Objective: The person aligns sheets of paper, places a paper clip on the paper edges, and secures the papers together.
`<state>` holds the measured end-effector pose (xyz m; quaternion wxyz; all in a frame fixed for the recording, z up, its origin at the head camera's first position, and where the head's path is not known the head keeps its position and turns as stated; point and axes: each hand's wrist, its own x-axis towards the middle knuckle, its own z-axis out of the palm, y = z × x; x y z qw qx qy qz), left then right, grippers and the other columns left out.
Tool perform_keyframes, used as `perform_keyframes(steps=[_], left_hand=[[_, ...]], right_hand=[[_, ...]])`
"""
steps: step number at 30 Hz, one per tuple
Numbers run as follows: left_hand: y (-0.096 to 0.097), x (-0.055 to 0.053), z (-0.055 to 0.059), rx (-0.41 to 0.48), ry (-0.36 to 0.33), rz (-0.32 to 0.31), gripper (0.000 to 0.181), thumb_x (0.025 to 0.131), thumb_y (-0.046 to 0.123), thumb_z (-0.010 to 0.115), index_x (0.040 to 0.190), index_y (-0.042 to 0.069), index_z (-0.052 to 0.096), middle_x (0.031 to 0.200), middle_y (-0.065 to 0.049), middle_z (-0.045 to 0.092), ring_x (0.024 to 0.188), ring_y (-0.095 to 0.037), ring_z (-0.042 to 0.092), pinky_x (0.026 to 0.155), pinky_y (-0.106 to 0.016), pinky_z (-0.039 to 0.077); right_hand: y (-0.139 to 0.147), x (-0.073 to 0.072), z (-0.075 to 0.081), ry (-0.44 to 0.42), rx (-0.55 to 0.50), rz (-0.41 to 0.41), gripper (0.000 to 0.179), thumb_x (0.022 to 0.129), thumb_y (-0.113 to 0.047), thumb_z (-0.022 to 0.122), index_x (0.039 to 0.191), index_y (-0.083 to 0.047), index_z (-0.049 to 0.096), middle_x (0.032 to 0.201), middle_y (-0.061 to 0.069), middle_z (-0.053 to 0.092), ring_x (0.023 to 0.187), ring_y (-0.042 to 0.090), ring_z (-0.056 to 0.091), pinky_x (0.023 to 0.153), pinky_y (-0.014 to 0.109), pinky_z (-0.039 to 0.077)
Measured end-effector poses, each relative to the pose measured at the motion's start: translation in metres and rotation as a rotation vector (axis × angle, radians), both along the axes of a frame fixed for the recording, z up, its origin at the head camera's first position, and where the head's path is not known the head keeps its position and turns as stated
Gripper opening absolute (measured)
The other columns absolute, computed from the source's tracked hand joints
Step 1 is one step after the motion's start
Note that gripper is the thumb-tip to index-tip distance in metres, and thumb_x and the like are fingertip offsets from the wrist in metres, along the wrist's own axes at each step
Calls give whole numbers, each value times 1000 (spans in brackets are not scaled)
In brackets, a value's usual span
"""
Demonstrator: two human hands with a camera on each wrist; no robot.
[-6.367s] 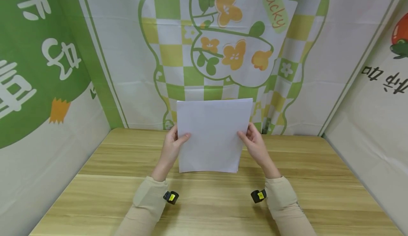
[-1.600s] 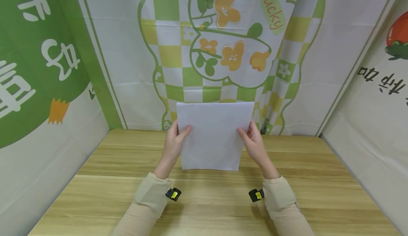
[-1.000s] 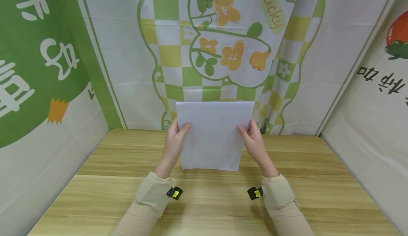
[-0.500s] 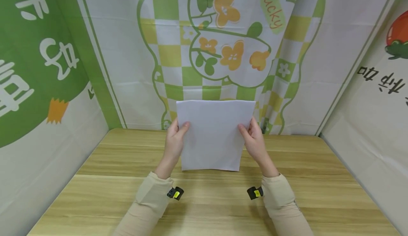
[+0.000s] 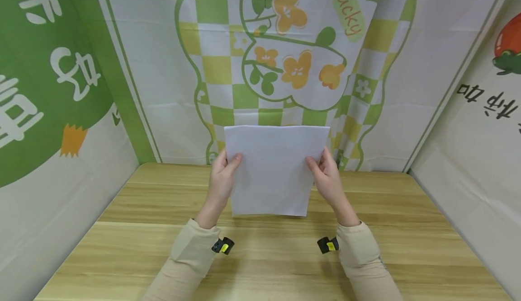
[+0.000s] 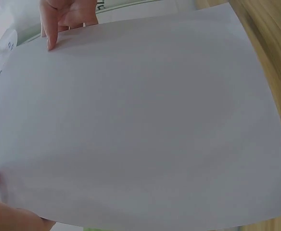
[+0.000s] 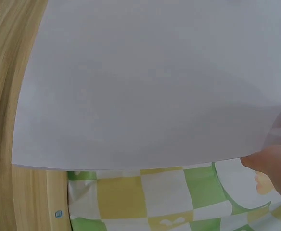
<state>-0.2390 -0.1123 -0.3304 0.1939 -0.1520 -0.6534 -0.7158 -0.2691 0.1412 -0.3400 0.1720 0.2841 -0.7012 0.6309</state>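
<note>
A stack of blank white paper (image 5: 270, 174) is held up above the far part of the table, tilted to face the head camera. My left hand (image 5: 221, 174) pinches its left edge, thumb on the front and fingers behind. On the opposite edge my right hand (image 5: 327, 176) pinches it the same way. The paper (image 6: 145, 120) fills most of the left wrist view, with the right hand (image 6: 68, 17) at the far edge. In the right wrist view, layered sheet edges show along the paper's (image 7: 145, 96) near side, beside the right thumb. The fingers behind the paper are mostly hidden.
The wooden table (image 5: 272, 265) spreads under both forearms, its far edge against a patterned curtain (image 5: 220, 75). Printed cloth walls (image 5: 468, 156) rise at left and right. A black wrist camera (image 5: 223, 246) sits on the left sleeve, another camera (image 5: 327, 245) on the right.
Over the last second and a half both hands and the paper have risen slightly. The paper's top edge stands a little higher and looks wider. Both grips are unchanged.
</note>
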Motion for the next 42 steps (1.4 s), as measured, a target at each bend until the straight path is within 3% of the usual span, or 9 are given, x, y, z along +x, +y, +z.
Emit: perform_keyframes(steps=[16,26,33,42], left_hand=[[0,-3,-5,0,-17,20,34,95,5,50,129,-2,50,119,-18,57,99,-13,55,85,-24,44],[-2,-1,1,6,-23,23,32,96,6,49,126,-1,51,117,-17,57,98,-13,55,84,-26,43],[-1,-2,2,4,40,40,30,94,12,53,121,-1,53,111,-14,61,94,-13,57,80,-27,44],[-1,-1,11,4,39,38,28,95,7,51,121,-4,53,110,-13,61,94,-13,57,82,-25,44]], right_hand=[[0,-3,-8,-35,-27,18,44,98,-7,48,138,3,32,125,18,48,108,11,56,88,19,48],[-2,-2,-3,-51,-25,8,43,99,-9,47,137,3,32,125,18,49,108,13,55,88,20,48],[-2,-2,0,-53,-35,1,40,99,-8,47,135,3,34,122,15,50,106,13,56,88,20,48],[-3,-2,5,-45,-53,-2,37,98,-9,48,132,3,36,117,8,52,104,13,57,86,21,48]])
